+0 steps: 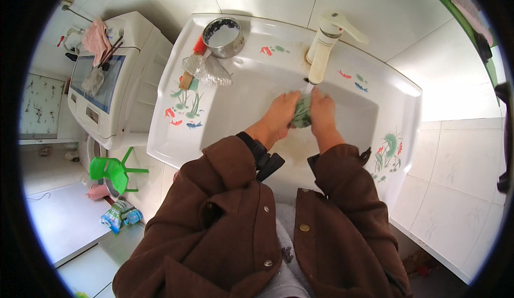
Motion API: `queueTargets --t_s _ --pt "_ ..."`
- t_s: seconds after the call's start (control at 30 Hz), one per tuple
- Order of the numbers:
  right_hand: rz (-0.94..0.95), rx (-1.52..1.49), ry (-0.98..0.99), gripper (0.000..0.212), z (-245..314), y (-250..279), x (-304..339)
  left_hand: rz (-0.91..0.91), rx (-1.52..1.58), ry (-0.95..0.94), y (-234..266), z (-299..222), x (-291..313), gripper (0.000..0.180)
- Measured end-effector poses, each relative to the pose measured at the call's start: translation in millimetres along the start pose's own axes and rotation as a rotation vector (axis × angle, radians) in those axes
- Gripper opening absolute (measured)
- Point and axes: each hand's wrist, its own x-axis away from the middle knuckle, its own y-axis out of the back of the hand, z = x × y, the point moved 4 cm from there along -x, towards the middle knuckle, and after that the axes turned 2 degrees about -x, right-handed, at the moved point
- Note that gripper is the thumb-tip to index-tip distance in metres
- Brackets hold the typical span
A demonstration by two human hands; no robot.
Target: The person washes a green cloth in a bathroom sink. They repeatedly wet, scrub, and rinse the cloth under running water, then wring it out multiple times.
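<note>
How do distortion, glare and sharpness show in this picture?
In the head view, the outer corners fall dark and the sink rim bows; in the head view, the right-hand wall tiles look washed out; in the head view, the held green item lacks fine detail.

Count in frame: 2 hands [278, 117] [323, 115], 1 green bundle [302, 113], 1 sink [356, 108], 1 faucet [322, 46], 1 metal bowl [227, 50], 1 washing machine [122, 78], 1 green chair [114, 172].

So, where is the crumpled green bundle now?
In the head view, just right of centre, the crumpled green bundle is held between the left hand and right hand, below the cream lever tap.
</note>
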Motion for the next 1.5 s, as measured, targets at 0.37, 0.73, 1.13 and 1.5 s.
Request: queueTargets --t_s 0.37,0.73,1.13,1.5 --pt "0.143 -0.745 -0.218 0.039 4 25 -7 -0.174 -0.061 0.039 33 -8 10 0.055" --pt "0.498 -0.761 -0.293 0.037 18 10 9 -0.011 -0.428 0.156 16 -7 20 0.07" --pt "0.327 -1.141 -0.255 0.018 12 7 6 0.062 0.385 0.254 2 12 15 0.053" --pt "0.289 -0.281 0.196 0.027 19 -7 53 0.128 0.52 0.263 -6 7 5 0.055"
